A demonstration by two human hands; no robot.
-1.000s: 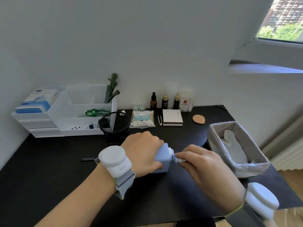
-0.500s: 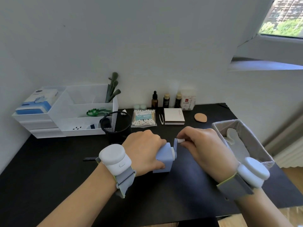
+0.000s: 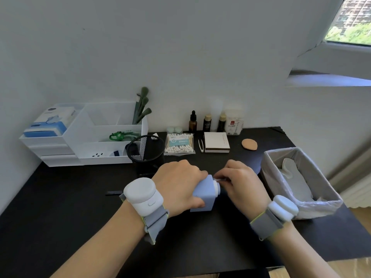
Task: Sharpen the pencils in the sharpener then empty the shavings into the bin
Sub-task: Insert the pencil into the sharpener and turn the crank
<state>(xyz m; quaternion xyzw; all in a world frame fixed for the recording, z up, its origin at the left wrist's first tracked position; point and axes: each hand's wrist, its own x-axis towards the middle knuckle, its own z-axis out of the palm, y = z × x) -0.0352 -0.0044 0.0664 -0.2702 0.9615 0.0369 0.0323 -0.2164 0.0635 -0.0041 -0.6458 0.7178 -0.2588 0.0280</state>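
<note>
One crumpled tissue (image 3: 289, 167) lies inside the lined bin (image 3: 329, 203)

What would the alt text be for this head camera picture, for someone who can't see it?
A person's left hand holds a blue pencil sharpener on a black desk while the right hand pinches its crank handle. A lined bin stands to the right; a mesh pen cup and a white organiser stand behind.

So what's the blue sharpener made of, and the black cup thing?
The blue sharpener looks like smooth matte plastic: even colour, rounded edges, soft sheen. The black cup looks like metal wire mesh, since light shows through its tiny holes, though coated plastic is possible.
</note>
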